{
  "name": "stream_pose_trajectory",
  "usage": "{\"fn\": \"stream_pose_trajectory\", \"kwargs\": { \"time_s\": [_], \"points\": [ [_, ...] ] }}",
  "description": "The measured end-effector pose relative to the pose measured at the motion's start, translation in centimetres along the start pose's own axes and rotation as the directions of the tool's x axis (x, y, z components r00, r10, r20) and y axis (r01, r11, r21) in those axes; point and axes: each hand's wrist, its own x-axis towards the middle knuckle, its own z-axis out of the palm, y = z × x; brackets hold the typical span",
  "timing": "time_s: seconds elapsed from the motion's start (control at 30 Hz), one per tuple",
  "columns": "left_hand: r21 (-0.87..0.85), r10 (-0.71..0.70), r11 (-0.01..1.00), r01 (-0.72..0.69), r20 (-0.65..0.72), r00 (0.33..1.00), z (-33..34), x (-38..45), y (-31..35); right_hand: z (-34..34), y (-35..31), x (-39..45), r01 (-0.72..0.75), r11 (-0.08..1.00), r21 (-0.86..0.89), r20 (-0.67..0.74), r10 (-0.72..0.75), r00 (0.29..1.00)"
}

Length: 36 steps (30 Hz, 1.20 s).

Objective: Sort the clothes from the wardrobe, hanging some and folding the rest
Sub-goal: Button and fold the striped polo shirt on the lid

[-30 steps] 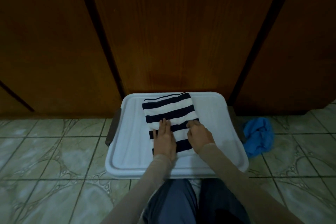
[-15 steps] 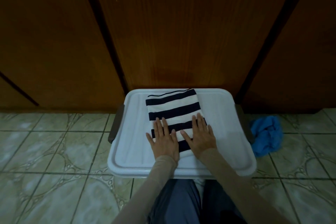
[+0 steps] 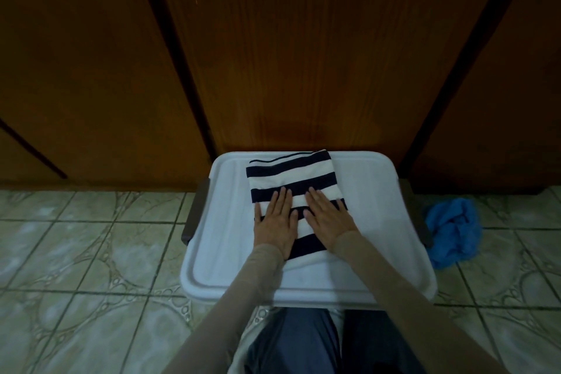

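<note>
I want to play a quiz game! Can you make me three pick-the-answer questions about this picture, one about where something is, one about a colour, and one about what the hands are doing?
1. Where is the striped shirt?
A. on the white lid
B. on the tiled floor
C. hanging on a hook

2. What colour is the bundle of cloth on the floor?
A. red
B. blue
C. yellow

3. How are the left hand and right hand?
A. clenched in fists
B. lifted in the air
C. flat on the shirt

Answers: 1 A, it lies folded on the lid. 2 B, it is bright blue. 3 C, straight fingers press it.
</note>
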Motion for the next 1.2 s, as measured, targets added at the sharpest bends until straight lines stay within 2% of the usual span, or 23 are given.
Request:
{"fn": "stream_pose_trajectory", "kwargs": {
  "time_s": [0.2, 0.47, 0.57, 0.67, 0.8, 0.93, 1.0, 1.07, 1.13, 1.2],
  "points": [
    [-0.065, -0.013, 0.998, 0.017, 0.061, 0.998, -0.8, 1.5, -0.4, -0.1, 0.6, 2.1, -0.099, 0.995, -0.001, 0.023, 0.099, 0.995],
    [-0.033, -0.013, 0.999, 0.018, 0.142, 0.99, -0.9, 2.6, -1.2, 1.5, 0.9, 1.0, -0.158, 0.987, 0.0, -0.1, 0.157, 0.983],
    [0.004, 0.014, 1.0, -0.014, 0.127, 0.992, -0.6, 2.3, -1.2, 2.0, 0.7, 0.6, -0.166, 0.986, -0.014, -0.131, 0.163, 0.978],
    [0.024, 0.023, 0.999, -0.024, 0.051, 0.998, 0.0, 1.6, -1.4, 2.6, 0.1, -0.2, -0.194, 0.981, 0.01, -0.181, 0.192, 0.964],
    [-0.006, -0.13, 0.991, 0.13, -0.046, 0.99, 0.6, 1.0, -1.0, 2.8, -0.4, -0.6, -0.305, 0.948, 0.091, -0.16, 0.316, 0.935],
    [0.011, -0.297, 0.954, 0.299, -0.064, 0.953, 0.1, 2.2, -0.8, 2.1, -0.3, -0.1, -0.398, 0.907, 0.135, -0.153, 0.416, 0.896],
    [0.035, -0.293, 0.954, 0.298, -0.11, 0.95, -0.2, 3.0, -1.1, 1.0, 0.1, 1.0, -0.339, 0.937, 0.088, -0.205, 0.35, 0.914],
    [0.043, -0.179, 0.981, 0.187, -0.139, 0.974, -0.2, 3.5, -0.8, -0.4, 0.1, 2.6, -0.175, 0.984, 0.035, -0.226, 0.178, 0.958],
    [0.036, -0.033, 0.999, 0.037, -0.108, 0.994, -0.2, 4.0, -0.2, -1.2, 0.0, 4.3, -0.029, 1.0, -0.003, -0.177, 0.028, 0.984],
    [0.02, -0.009, 1.0, 0.01, -0.076, 0.997, -0.1, 4.8, 0.0, -1.2, 0.2, 5.8, 0.011, 1.0, -0.023, -0.113, -0.013, 0.994]
  ]
}}
